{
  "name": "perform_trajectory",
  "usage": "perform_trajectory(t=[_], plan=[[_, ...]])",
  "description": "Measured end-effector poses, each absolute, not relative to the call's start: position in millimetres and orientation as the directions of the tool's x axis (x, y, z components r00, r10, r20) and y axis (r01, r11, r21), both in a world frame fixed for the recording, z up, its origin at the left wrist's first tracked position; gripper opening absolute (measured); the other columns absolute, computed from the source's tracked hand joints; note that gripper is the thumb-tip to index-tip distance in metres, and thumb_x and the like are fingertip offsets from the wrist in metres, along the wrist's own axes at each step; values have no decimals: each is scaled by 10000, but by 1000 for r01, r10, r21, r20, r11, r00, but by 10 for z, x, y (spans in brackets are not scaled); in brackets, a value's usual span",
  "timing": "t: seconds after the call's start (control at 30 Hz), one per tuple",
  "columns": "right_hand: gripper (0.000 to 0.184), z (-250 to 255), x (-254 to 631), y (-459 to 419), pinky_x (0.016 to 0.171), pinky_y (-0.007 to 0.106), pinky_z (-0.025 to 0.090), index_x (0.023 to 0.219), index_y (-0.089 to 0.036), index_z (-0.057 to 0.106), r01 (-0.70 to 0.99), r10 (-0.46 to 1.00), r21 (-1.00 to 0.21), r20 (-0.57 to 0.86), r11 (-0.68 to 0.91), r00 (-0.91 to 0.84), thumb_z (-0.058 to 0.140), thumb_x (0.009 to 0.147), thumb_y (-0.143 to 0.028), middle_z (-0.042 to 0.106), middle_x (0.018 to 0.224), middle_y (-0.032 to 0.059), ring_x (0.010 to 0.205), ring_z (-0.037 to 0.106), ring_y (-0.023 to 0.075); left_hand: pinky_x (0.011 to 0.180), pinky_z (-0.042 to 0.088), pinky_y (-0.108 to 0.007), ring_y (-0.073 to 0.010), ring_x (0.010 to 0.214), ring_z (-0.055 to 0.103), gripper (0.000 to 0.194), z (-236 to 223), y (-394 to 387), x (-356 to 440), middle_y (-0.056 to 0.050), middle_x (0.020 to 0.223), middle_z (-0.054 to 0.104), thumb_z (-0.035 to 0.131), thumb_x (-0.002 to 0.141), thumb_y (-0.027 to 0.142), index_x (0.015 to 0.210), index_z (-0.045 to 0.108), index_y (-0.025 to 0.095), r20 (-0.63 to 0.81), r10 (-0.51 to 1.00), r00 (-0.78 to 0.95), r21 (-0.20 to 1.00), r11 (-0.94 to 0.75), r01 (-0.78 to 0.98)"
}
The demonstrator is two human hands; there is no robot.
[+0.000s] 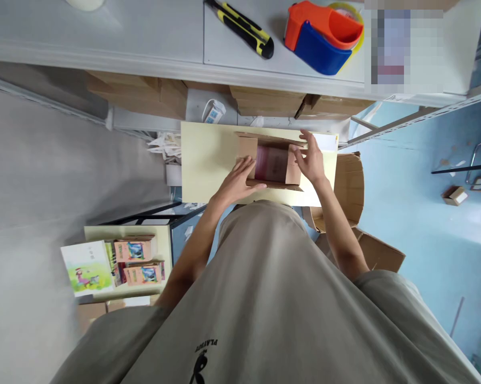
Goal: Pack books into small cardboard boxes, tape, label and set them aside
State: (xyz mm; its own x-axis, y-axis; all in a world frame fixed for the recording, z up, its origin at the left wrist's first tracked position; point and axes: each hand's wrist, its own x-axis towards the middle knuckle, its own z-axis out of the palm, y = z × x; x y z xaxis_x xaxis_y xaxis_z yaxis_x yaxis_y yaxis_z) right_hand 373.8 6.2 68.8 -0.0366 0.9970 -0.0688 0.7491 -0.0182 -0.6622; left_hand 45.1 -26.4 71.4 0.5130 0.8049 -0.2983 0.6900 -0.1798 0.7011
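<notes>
at far left, an illustrated book (88, 266) lies beside smaller peach-covered books (134, 250). the left hand (239, 178), spread flat and gripping nothing, rests its fingers on the left end of a cardboard box (248, 146); beyond it, a black-and-yellow utility knife (246, 29) lies on a grey shelf (124, 32). the box sits open-topped on a pale yellow desk (208, 160), between the two hands, a purplish item (271, 162) inside too blurred to read. the right hand (311, 159), fingers parted rather than closed, touches the box's far right corner. an orange-and-blue tape dispenser (324, 40) stands on the shelf; at right, an open carton (350, 184) adjoins the desk.
</notes>
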Motion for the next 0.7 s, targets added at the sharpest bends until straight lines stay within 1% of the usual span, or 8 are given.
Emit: perform_trajectory(t=[0.13, 0.23, 0.3, 0.37, 0.43, 0.53, 0.6, 0.7], plan=[[755, 721, 3700, 70, 1085, 495, 734, 1601, -226, 725, 780, 985, -626, -145, -13, -99, 256, 1253, -705, 819, 1502, 179, 1286, 834, 346, 1463, 419, -542, -453, 1778, 469, 970, 714, -190, 499, -233, 1849, 553, 907, 996, 701, 1751, 579, 186, -314, 810, 495, 677, -174, 715], [622, 718, 3750, 0, 1124, 522, 712, 1481, -240, 829, 820, 975, -572, -180, 6, -132, 340, 1265, -559, 788, 1592, 149, 1311, 819, 354, 1367, 531, -574, -479, 1600, 660, 892, 638, -165, 541, -279, 1643, 711, 930, 986, 695, 1633, 632, 159, -292, 898, 328, 656, -62, 752], [542, 682, 3818, -69, 1172, 593, 688, 1411, -262, 884, 852, 972, -524, -199, 3, -126, 438, 1244, -520, 753, 1663, 132, 1376, 779, 388, 1360, 536, -601, -498, 1588, 660, 920, 561, -132, 556, -309, 1603, 713, 949, 972, 687, 1630, 600, 147, -228, 958, 174, 656, 19, 755], [512, 610, 3901, -142, 1254, 687, 631, 1373, -268, 910, 860, 973, -510, -202, -9, -110, 503, 1226, -543, 710, 1725, 135, 1492, 707, 429, 1404, 490, -622, -507, 1683, 569, 1001, 471, -73, 553, -332, 1712, 624, 958, 975, 659, 1714, 519, 147, -169, 982, 78, 672, 57, 738], [546, 507, 3979, -213, 1295, 725, 597, 1460, -258, 875, 819, 975, -573, -204, -41, -94, 544, 1210, -614, 608, 1832, 151, 1576, 661, 437, 1443, 452, -610, -474, 1754, 498, 1010, 377, 1, 541, -303, 1830, 535, 930, 1018, 603, 1801, 456, 177, -166, 983, 80, 693, 59, 719], [743, 318, 4036, -322, 1229, 634, 679, 1632, -217, 761, 669, 972, -731, -230, -137, -53, 564, 1169, -764, 456, 1933, 200, 1598, 683, 405, 1444, 465, -547, -386, 1756, 525, 884, 260, 82, 532, -217, 1895, 500, 856, 1074, 474, 1839, 493, 220, -209, 969, 128, 709, 60, 703], [813, 194, 4013, -392, 1200, 576, 708, 1652, -218, 743, 576, 969, -792, -246, -203, 3, 539, 1152, -826, 514, 1900, 196, 1660, 643, 383, 1411, 507, -500, -336, 1705, 594, 824, 227, 90, 538, -177, 1893, 503, 823, 1079, 401, 1833, 536, 236, -225, 970, 96, 703, 93, 705], [764, 56, 3913, -474, 1292, 584, 648, 1618, -242, 772, 498, 964, -826, -233, -265, 127, 559, 1147, -804, 664, 1788, 151, 1752, 552, 342, 1332, 575, -450, -286, 1546, 731, 796, 254, 53, 555, -145, 1820, 606, 780, 1089, 356, 1843, 539, 271, -224, 973, 51, 702, 125, 701]])
